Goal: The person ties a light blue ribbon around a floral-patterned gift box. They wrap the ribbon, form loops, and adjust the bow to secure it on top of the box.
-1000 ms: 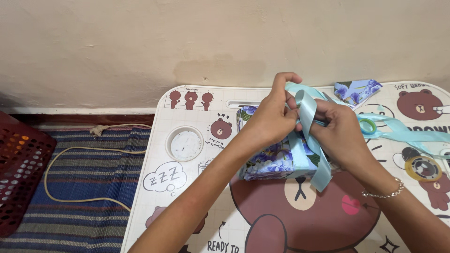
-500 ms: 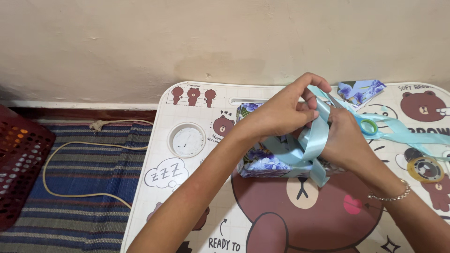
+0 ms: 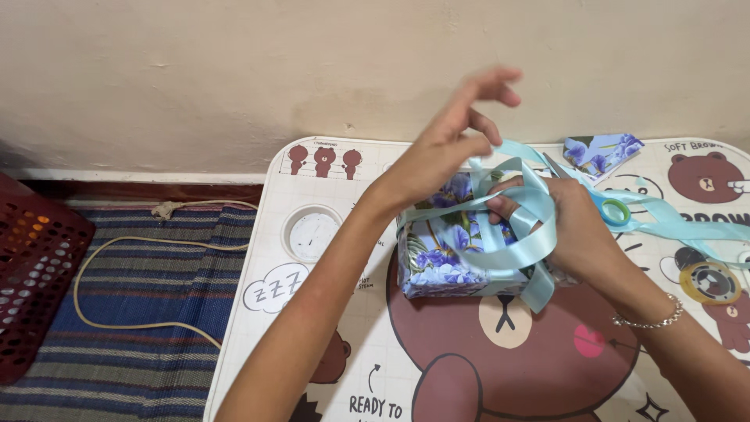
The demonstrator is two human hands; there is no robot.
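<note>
Your gift box [image 3: 445,258] sits mid-table: a rectangular package in blue-and-white floral paper with green leaves, pale blue ribbon [image 3: 519,234] looped round it. Behind it, at the table's far edge near the wall, lies a folded scrap [image 3: 600,151] of the same floral paper.

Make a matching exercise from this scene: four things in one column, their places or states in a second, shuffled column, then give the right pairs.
Things
1. flower-printed wrapped box
2. light blue satin ribbon
3. left hand
4. dark red plastic basket with holes

Places or states
A. on the striped mat at the far left
B. raised above the box, fingers spread
C. looped over the box and the right hand
D. on the white bear-printed table, under both hands

Pairs: 1-D, 2-C, 3-B, 4-A
</note>
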